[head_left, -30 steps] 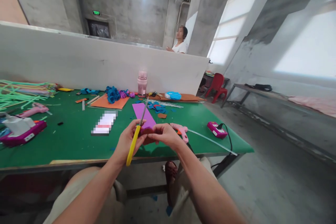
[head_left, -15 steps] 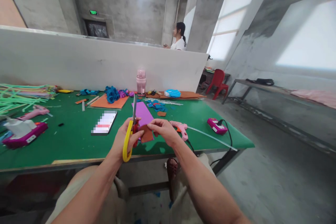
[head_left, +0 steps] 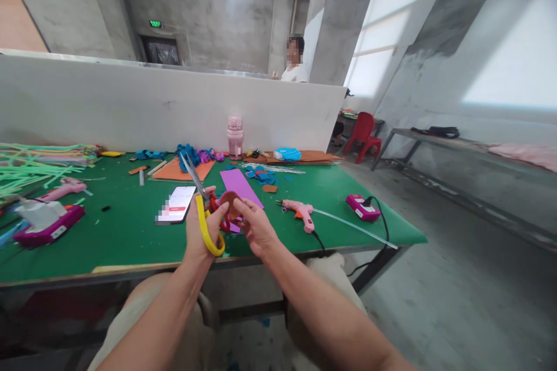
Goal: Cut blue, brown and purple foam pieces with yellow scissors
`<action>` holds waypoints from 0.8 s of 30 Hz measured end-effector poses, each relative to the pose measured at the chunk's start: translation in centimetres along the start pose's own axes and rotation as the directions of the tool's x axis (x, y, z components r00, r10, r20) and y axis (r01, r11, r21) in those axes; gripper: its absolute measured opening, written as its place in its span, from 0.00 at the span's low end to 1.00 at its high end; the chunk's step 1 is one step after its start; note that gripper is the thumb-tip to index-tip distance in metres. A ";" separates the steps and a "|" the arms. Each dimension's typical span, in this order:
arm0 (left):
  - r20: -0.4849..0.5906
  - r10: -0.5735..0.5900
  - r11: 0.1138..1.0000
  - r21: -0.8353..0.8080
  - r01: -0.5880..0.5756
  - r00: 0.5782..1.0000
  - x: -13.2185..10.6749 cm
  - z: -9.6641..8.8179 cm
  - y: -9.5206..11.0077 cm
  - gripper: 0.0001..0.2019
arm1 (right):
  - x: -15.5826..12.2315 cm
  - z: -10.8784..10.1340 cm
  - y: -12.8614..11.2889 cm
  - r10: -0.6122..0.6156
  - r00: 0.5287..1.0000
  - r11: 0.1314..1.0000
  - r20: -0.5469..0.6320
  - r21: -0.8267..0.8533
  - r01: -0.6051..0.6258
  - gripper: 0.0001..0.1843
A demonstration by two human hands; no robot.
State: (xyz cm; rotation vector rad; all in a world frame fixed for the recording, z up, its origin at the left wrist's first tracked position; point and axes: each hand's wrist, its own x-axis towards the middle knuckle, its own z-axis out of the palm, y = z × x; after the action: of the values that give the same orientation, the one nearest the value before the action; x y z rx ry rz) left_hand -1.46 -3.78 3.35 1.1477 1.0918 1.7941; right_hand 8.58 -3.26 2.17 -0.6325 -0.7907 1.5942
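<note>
Near edge of green table (head_left: pixel 130 232):
- Left hand (head_left: pixel 201 231), fingers closed through the handles of yellow-handled scissors (head_left: pixel 205 226); blades point up and left. Whether they are parted is hard to tell.
- Right hand (head_left: pixel 257 227), fingertips pinched on a brown foam piece (head_left: pixel 229 202), held just beside the scissors above the table edge and partly hidden by the fingers.

Mid table:
- Phone (head_left: pixel 176 204), screen blurred.
- Purple foam sheet (head_left: pixel 240 181).
- Pink glue gun (head_left: pixel 300 213).

Far edge:
- Pink bottle (head_left: pixel 235 134).
- Blue foam flowers (head_left: pixel 187 154).

Beyond the white partition (head_left: pixel 130 104):
- A person (head_left: pixel 296 66), cut off at the chest.
</note>
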 end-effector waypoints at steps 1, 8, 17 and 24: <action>-0.012 0.002 1.000 -0.007 -0.002 1.000 -0.1 0.1 0.1 0.23 | 0.0 0.3 0.4 -0.034 0.999 0.999 -0.016 0.004 0.034 0.16; 0.005 -0.006 1.000 0.018 0.006 1.000 -1.0 0.7 -0.3 0.24 | -0.2 0.8 0.8 -0.080 0.994 0.987 -0.073 0.132 0.089 0.11; 0.198 0.085 0.954 0.267 -0.137 0.977 -0.7 -0.2 -0.2 0.19 | 0.3 -0.3 -0.7 -0.093 0.990 0.984 -0.110 0.139 0.108 0.12; 0.481 0.049 0.810 0.493 -0.317 0.875 -1.1 -2.7 0.4 0.16 | 0.4 -3.4 -4.2 -0.199 0.971 0.980 -0.131 -0.023 0.198 0.12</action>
State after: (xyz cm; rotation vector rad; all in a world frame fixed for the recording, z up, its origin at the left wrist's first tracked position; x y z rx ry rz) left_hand -3.63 -5.65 2.68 1.9773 1.2829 1.2463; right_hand 13.73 -2.00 3.34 -0.6389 -0.7388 1.3525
